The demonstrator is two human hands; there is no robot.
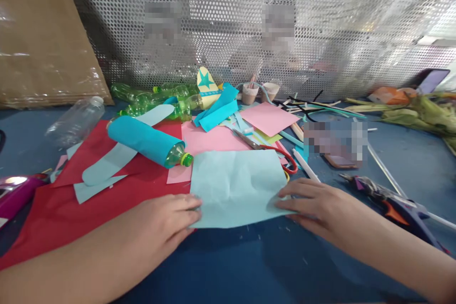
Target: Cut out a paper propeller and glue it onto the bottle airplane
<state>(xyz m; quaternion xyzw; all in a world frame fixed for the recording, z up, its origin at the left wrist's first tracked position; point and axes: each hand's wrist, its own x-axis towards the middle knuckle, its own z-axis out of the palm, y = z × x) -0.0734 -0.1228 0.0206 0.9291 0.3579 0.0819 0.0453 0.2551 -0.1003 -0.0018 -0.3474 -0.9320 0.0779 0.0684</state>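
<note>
A creased sheet of light blue paper (238,185) is between my hands, close to the front of the table. At its lower left corner, my left hand (171,216) grips the edge with fingers closed, thumb hidden. On the opposite side my right hand (313,204) pinches the right edge, fingertips over the paper. Just behind the sheet lie red-handled scissors (263,146), partly covered by it. To the left, a bottle wrapped in blue paper (142,140) with a green cap rests across a light blue paper strip (110,166) with rounded ends.
Red paper (142,190) spreads at left, with a magenta tool (21,194) by it. A glue gun (395,204) and a phone (338,152) lie right. Behind are green bottles (171,99), pink paper (269,118), small cups (250,94) and a perforated metal panel (221,23).
</note>
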